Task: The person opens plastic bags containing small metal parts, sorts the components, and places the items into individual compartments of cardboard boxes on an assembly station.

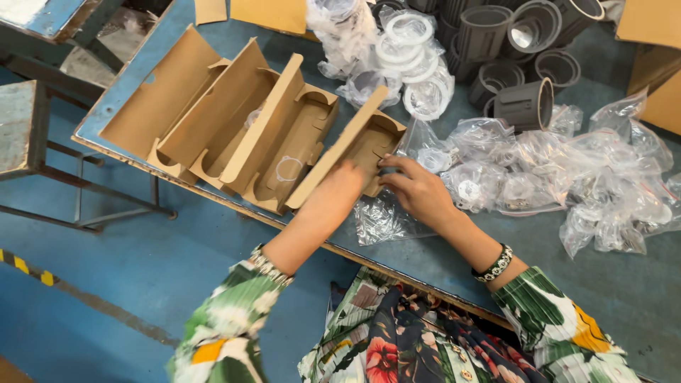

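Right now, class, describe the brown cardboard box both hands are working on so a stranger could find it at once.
On the blue-grey table, a row of open brown cardboard boxes lines the near edge. The rightmost box is the one: the left hand and right hand touch it, and it borders clear plastic bags.

Brown cardboard boxes (241, 128), clear bags (567, 177)

Blue-grey counter (624, 284) carrying open brown cardboard boxes (234, 120) at 10 o'clock, grey plastic housings (511, 50) at 1 o'clock, and clear plastic bags (567, 177) at 3 o'clock.
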